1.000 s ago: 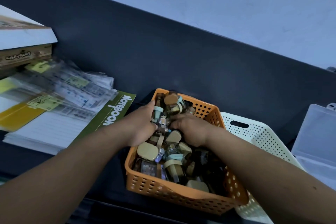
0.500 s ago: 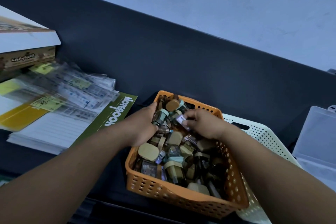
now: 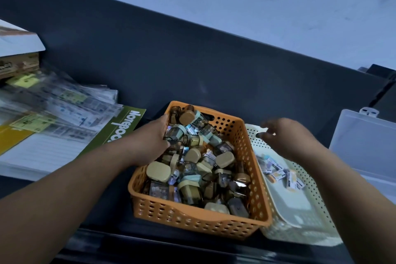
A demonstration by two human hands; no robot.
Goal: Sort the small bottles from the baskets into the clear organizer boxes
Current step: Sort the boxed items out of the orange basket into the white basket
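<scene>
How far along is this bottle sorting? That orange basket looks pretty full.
Barely started. Done: only a few small labelled pieces lie in the white basket; nothing shows in the clear organizer box. In hand: the left hand digs among the bottles in the orange basket; the right hand hovers over the white basket, seemingly empty. Left: nearly the whole heaped pile.

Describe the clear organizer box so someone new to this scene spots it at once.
Start at the orange basket full of small bottles in the middle of the dark table. Right of it sits a white perforated basket, and further right the clear organizer box: the only see-through container, smooth-walled, without holes.
</scene>
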